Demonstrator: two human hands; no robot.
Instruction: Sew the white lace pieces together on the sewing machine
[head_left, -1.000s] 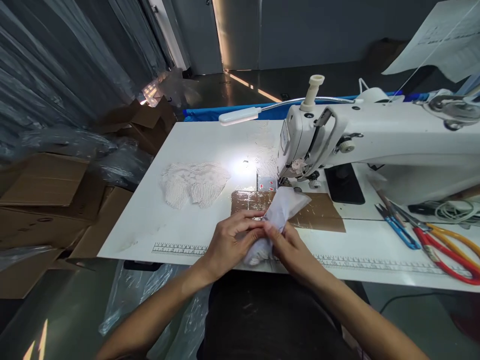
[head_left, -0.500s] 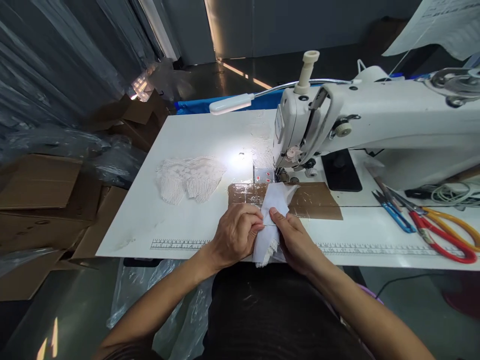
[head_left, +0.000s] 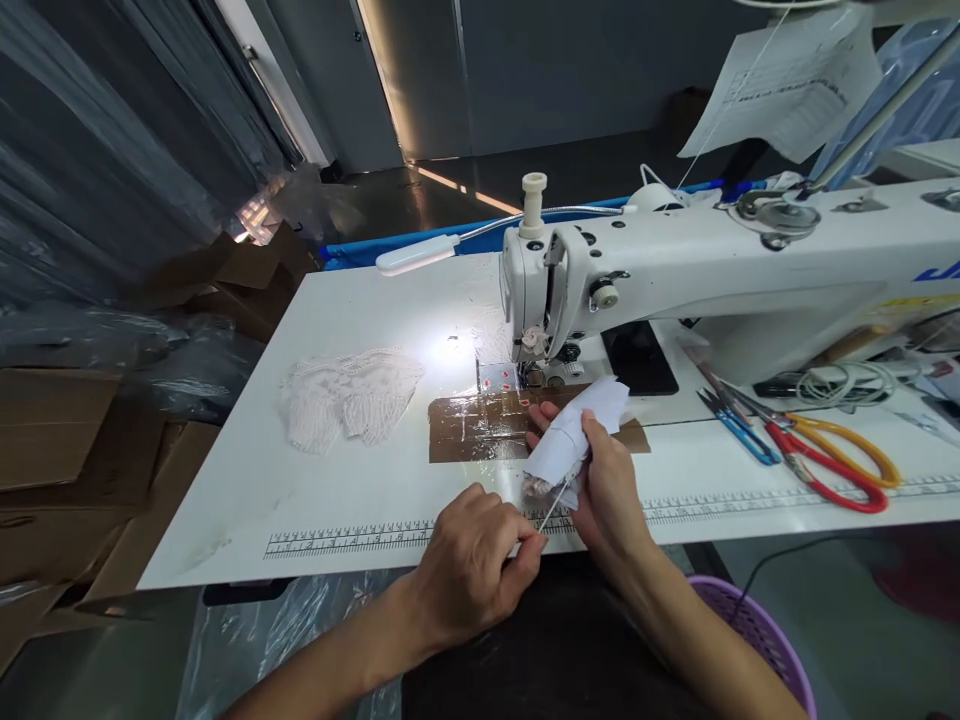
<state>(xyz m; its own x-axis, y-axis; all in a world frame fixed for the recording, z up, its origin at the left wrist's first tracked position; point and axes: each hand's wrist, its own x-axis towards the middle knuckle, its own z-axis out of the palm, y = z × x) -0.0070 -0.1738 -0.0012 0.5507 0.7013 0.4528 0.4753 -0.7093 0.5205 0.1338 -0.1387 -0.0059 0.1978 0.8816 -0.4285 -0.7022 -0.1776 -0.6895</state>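
Observation:
My right hand [head_left: 604,480] is closed round a small folded white fabric piece [head_left: 576,432] and holds it just above the white table [head_left: 247,500], in front of the sewing machine's needle. My left hand [head_left: 480,565] sits at the table's near edge, fingers pinched on a thin white thread or strip [head_left: 550,510] that runs up to the fabric's frilly lower end. The white sewing machine [head_left: 675,275] stands behind, with a brown taped patch [head_left: 472,425] on the table below its needle.
A pile of white lace [head_left: 345,395] lies to the left on the table. Blue snips [head_left: 739,428] and red and yellow scissors [head_left: 829,462] lie to the right. Cardboard boxes [head_left: 67,440] stack at the left. A purple basket [head_left: 757,640] sits below right.
My left hand let go of the fabric and drew back to the table edge, pulling a thread. My right hand now holds the fabric alone, slightly lifted. The view swung right.

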